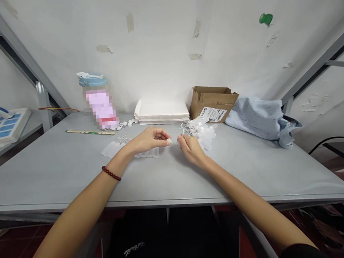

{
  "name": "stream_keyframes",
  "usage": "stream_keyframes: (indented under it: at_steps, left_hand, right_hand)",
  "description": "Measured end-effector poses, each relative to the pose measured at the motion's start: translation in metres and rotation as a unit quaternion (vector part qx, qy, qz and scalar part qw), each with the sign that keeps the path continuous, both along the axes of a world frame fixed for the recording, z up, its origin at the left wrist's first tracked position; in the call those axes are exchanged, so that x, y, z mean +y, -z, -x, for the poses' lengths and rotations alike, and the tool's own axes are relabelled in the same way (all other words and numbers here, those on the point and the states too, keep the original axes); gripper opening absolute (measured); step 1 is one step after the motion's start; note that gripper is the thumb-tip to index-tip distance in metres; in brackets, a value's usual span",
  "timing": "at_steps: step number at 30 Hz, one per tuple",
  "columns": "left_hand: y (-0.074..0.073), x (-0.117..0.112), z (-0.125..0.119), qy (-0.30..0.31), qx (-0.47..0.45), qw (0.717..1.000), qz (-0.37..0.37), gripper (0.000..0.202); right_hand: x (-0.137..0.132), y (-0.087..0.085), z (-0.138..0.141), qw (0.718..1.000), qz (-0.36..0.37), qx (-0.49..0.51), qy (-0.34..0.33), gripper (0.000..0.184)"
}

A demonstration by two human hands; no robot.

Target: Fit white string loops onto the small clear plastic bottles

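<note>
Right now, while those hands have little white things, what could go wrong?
The small white piece is held in a tiny pinch by the left hand, so it might slip and drop onto the table. The stringy white pile lies in a jumble close to the right hand, so a finger could snag it and drag bits around.

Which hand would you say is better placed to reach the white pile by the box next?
Probably the right hand: it is beside the pile, while the left hand is farther off, though each seems to pinch a white piece.
</note>
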State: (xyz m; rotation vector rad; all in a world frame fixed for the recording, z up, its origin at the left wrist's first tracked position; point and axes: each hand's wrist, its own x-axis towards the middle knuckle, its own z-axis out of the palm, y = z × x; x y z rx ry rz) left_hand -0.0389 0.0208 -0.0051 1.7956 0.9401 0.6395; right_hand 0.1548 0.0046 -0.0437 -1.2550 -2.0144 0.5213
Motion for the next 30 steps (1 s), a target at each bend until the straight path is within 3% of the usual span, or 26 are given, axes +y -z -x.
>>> stream_keyframes:
  at_steps: [7, 17, 24, 30]
  left_hand:
    - [0.000, -0.003, -0.006, 0.007, 0.011, 1.000, -0.002, 0.030]
    - [0.006, -0.003, -0.015, 0.009, 0.018, 1.000, -0.002, 0.027]
    - [0.009, 0.000, -0.012, 0.039, -0.031, 0.999, 0.003, 0.022]
    - [0.016, 0.002, -0.012, 0.016, -0.054, 0.998, 0.003, 0.022]
  right_hand:
    - [-0.002, -0.003, 0.002, 0.998, -0.006, 0.058, -0.016, 0.018]
    - [-0.004, -0.003, 0.003, 0.995, 0.056, 0.073, -0.043, 0.020]
    - [-0.005, -0.004, 0.005, 0.995, 0.050, 0.078, -0.021, 0.018]
    - [-0.003, -0.003, 0.007, 0.988, 0.089, 0.123, -0.010, 0.017]
